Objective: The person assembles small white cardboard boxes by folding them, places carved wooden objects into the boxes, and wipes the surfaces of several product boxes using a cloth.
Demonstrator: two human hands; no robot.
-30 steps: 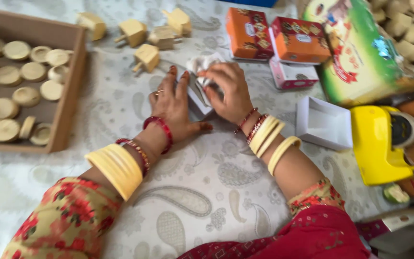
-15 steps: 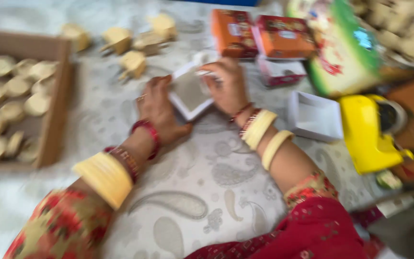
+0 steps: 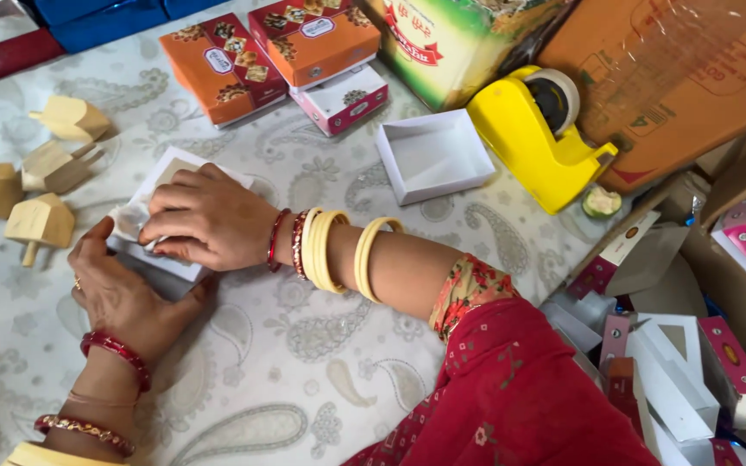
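White and flat, the small cardboard box (image 3: 159,226) lies on the paisley cloth (image 3: 304,345) under your right hand (image 3: 205,217), fingers spread and pressing down; your left hand (image 3: 118,289) cups its near edge, thumb alongside. Wooden tops (image 3: 41,220) sit just beyond your left hand.

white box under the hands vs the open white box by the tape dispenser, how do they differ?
The white box under the hands is covered by the right hand, with the left hand at its edge; the open white box lies untouched. The first sits near the wooden pieces, the second beside the yellow tape dispenser. The second's empty inside shows; the first's does not. Both are white, square and small.
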